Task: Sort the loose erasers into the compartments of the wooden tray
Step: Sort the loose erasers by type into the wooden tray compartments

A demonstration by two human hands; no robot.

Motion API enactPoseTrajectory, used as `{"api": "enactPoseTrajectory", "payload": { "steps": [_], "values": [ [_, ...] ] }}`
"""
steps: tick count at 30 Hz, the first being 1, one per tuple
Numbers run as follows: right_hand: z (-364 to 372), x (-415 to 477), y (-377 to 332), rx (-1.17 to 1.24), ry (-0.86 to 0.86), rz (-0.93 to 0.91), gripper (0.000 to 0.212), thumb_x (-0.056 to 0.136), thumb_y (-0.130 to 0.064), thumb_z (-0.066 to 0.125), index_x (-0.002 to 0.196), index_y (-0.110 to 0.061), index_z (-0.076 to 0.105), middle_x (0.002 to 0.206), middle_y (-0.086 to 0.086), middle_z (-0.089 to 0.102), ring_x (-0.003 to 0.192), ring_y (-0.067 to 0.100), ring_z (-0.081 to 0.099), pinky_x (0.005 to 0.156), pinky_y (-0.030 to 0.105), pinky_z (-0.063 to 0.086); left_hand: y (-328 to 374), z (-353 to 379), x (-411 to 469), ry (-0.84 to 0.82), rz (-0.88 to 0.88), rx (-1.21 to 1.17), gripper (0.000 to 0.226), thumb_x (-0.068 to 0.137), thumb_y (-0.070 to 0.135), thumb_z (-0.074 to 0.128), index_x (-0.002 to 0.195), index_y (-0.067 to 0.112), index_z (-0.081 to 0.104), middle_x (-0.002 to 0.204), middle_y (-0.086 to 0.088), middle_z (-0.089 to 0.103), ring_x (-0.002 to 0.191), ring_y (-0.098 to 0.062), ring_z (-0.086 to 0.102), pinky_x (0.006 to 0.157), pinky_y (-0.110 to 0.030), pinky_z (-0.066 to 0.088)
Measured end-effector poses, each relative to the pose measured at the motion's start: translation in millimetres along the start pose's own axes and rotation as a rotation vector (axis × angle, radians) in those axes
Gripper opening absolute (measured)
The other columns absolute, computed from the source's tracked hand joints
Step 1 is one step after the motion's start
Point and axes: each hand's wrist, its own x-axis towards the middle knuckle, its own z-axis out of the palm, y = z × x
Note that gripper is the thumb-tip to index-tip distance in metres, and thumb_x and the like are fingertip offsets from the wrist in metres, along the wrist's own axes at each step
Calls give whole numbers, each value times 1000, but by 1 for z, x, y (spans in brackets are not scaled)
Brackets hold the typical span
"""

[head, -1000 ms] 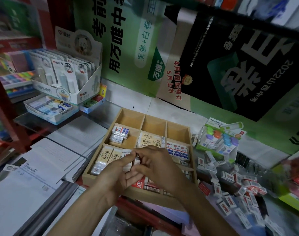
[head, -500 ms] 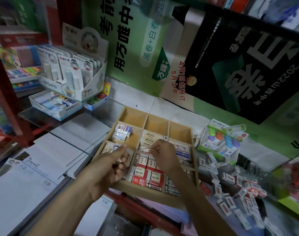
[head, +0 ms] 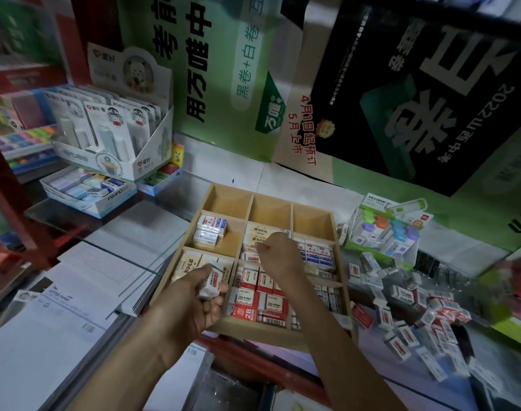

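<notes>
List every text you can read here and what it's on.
"2B": red erasers in the wooden tray.
"AIHAO": white display box.
"LETTER PAPER": paper pad.
"2022山西中考": black poster.
"黑卷+白卷": green poster.
Print on the loose erasers: too blurred to read.

Gripping a wrapped eraser [head: 212, 284] in the left hand [head: 198, 298]; reaching farther forward with the right hand [head: 278, 253], fingers curled down
</notes>
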Motion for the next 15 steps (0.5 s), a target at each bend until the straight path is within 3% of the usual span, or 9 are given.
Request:
{"api": "enactPoseTrajectory", "payload": {
  "steps": [2, 4, 7, 10, 12, 15],
  "values": [
    [-8, -2, 3, 89, -75, -46, 47, 93, -17, 50, 49, -12, 35, 47, 3, 35, 43, 14, 34, 69, 35, 50, 0, 1, 2, -8, -7, -26, 28, 93, 23, 49, 112, 3, 51, 65, -10, 61, 48, -13, 51, 40, -19, 46],
    [-12, -7, 5, 72, -140, -120, 40, 93, -13, 47, 55, -2, 50, 56, 12, 50, 51, 20, 48, 75, 37, 51, 0, 5, 2, -17, -5, -46, 24, 95, 19, 46, 110, 2, 52, 65, -13, 64, 52, -16, 56, 44, -19, 50],
    [-10, -17, 8, 15, -236, -196, 31, 98, -19, 41, 97, 2, 64, 94, 16, 64, 87, 24, 59, 85, 35, 45, 1, 13, 0, -22, -1, -78, 17, 94, 11, 46, 101, -2, 54, 69, -19, 69, 55, -23, 66, 48, -25, 56],
    [-3, -27, 13, -154, -242, -282, 41, 101, -29, 35, 136, -10, 44, 129, 17, 46, 122, 29, 38, 103, 35, 30, 1, 18, -4, -19, 14, -126, 11, 91, 4, 50, 96, -5, 53, 73, -25, 69, 75, -32, 69, 59, -35, 58],
    [1, -32, 17, -112, -184, -306, 42, 100, -30, 35, 139, -13, 39, 134, 12, 35, 125, 25, 33, 107, 33, 27, 3, 19, -6, -18, 23, -126, 11, 91, 3, 51, 96, -5, 53, 75, -27, 68, 86, -35, 66, 64, -38, 57],
    [4, -34, 24, -57, -88, -356, 32, 99, -27, 40, 120, -9, 57, 121, 8, 42, 112, 19, 41, 102, 27, 33, 4, 18, -9, -23, 25, -117, 11, 91, 4, 50, 97, -4, 54, 81, -28, 68, 84, -34, 68, 59, -37, 58]
  ]
}}
